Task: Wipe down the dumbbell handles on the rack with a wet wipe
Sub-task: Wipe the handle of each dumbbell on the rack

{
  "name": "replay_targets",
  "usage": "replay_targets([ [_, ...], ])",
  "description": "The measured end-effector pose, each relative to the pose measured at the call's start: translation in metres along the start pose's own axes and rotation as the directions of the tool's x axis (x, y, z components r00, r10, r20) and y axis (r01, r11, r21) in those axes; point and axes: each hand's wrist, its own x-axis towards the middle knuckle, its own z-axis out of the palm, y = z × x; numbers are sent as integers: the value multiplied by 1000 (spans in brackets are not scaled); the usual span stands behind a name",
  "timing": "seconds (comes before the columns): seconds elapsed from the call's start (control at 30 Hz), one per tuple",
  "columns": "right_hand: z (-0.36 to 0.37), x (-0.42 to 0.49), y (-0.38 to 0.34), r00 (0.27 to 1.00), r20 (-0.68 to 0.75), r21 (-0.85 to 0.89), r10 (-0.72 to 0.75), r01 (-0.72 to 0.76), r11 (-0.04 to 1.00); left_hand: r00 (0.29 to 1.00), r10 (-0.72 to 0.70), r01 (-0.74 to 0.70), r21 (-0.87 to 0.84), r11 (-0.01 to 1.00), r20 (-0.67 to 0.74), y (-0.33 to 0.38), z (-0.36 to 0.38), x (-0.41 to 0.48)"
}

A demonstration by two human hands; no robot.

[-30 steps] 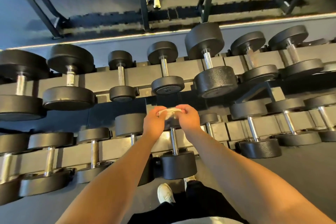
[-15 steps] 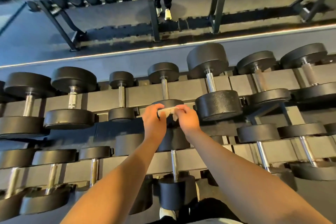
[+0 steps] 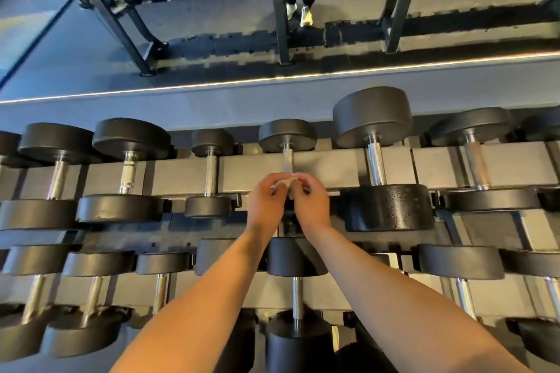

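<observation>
Head view: on the upper shelf of the rack (image 3: 333, 166), the left hand (image 3: 266, 201) and right hand (image 3: 312, 203) meet at the near end of one dumbbell handle (image 3: 288, 160). With curled fingers, both pinch a small white wet wipe (image 3: 283, 183) there.

Black round-headed dumbbells (image 3: 372, 118) in two rows on a grey steel rack (image 3: 188, 172), left hand (image 3: 266, 204) and right hand (image 3: 313, 206) together at frame centre, white wet wipe (image 3: 283, 183) pinched between them, just below a chrome dumbbell handle (image 3: 288, 160), wall mirror (image 3: 212, 24) across the top
</observation>
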Motion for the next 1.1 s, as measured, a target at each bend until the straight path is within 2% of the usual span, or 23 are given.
replay_targets([
  [0.13, 13, 28, 1, 997, -28, -95, -67, 65, 993, 996, -72, 73, 26, 997, -52, -8, 3, 30],
  [0.2, 15, 42, 2, 998, -30, -130, -56, 51, 990, 993, -114, 111, -55, 992, -44, -12, 2, 43],
  [0.23, 15, 48, 3, 999, -30, -146, -42, 37, 989, 992, -116, 114, -41, 993, -46, -16, 2, 50],
  [0.3, 16, 59, 6, 999, -41, -188, -28, 20, 982, 995, -78, 86, 136, 987, -60, -20, 3, 64],
  [0.33, 16, 65, 6, 998, -48, -212, -29, 19, 977, 992, -86, 100, 167, 981, -92, -23, 5, 73],
  [0.4, 17, 74, 7, 997, -64, -249, -35, 19, 968, 988, -71, 96, 177, 979, -138, -27, 9, 88],
  [0.47, 19, 81, 8, 996, -87, -270, -27, 3, 963, 983, -114, 134, 136, 982, -143, -25, 13, 101],
  [0.53, 21, 87, 11, 994, -108, -320, -22, -14, 947, 979, -127, 155, 174, 972, -162, -21, 16, 111],
  [0.67, 24, 93, 19, 991, -128, -366, -40, -10, 930, 951, -238, 248, 29, 968, -197, -20, 26, 131],
  [0.77, 23, 95, 20, 991, -136, -379, -14, -38, 925, 948, -294, 287, -72, 955, -120, -21, 38, 137],
  [0.83, 24, 96, 20, 991, -133, -395, -2, -51, 917, 944, -316, 308, -98, 946, -91, -20, 47, 137],
  [0.97, 25, 98, 22, 990, -136, -439, 28, -85, 894, 912, -392, 373, -152, 915, -122, -22, 57, 146],
  [1.1, 26, 97, 24, 990, -133, -448, 42, -98, 889, 923, -375, 361, -147, 921, -84, -31, 56, 146],
])
